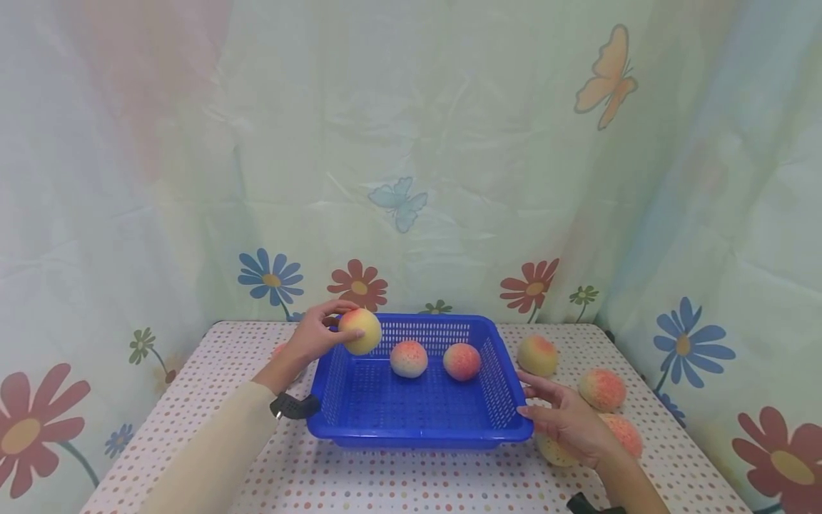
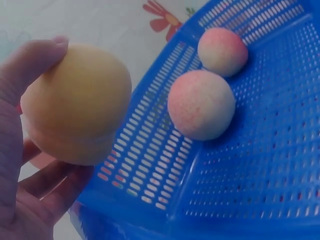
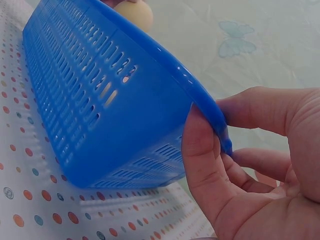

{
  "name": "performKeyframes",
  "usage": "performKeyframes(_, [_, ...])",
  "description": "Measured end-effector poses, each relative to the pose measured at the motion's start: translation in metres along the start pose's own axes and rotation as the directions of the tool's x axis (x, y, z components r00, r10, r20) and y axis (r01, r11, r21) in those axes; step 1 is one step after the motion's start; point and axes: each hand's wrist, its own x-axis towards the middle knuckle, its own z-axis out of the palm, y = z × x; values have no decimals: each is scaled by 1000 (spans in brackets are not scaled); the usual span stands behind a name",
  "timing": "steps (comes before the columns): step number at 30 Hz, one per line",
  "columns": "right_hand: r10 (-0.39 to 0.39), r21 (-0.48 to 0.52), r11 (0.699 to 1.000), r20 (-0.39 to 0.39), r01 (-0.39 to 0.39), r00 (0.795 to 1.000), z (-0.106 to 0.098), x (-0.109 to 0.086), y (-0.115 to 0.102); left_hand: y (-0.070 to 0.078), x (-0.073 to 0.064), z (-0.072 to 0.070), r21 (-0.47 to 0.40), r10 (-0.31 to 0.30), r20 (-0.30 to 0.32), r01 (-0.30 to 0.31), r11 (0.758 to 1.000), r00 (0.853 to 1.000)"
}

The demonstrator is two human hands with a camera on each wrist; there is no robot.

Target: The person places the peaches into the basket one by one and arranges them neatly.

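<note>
The left hand (image 1: 316,332) held a yellow peach-like fruit (image 1: 361,332) at the far left corner of the blue basket (image 1: 417,434), seemingly above its rim. Thumb and fingers curved round opposite sides of the fruit, a hold that probably suited a smooth, round thing with nothing to hook onto; its lower part was left uncovered, perhaps so it could clear the basket's edge.

The right hand (image 1: 568,422) pinched the basket's rim on its right side, towards the near corner, the rim caught narrowly between thumb and fingers. That grip looked meant to steady the basket, and the thin lip gave the fingers a ready edge.

Inside the basket, towards its far wall, sat two pink-speckled fruits, a left one (image 1: 409,359) and a right one (image 1: 462,362), a little apart. The basket's walls would likely have stopped them from rolling off.

To the right of the basket lay a yellow-and-red fruit (image 1: 538,356), a pink fruit (image 1: 602,390) and, near the right hand, two partly covered ones. To its left, another fruit was mostly hidden behind the left wrist. Under the basket spread a dotted cloth (image 1: 359,485); beyond it hung a flowered curtain (image 1: 289,143).
</note>
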Motion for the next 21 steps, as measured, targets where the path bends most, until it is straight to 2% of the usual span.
performKeyframes(7, [-3,10,1000,5,3,1000,1,-1,1,-9,9,1,35,2,54,-4,999,999])
performKeyframes(15, [-2,22,1000,8,2,1000,0,-1,0,-11,14,3,121,32,126,-47,992,992])
performKeyframes(21, [-9,26,1000,21,8,1000,0,-1,2,-14,20,6,141,49,167,-73,987,985])
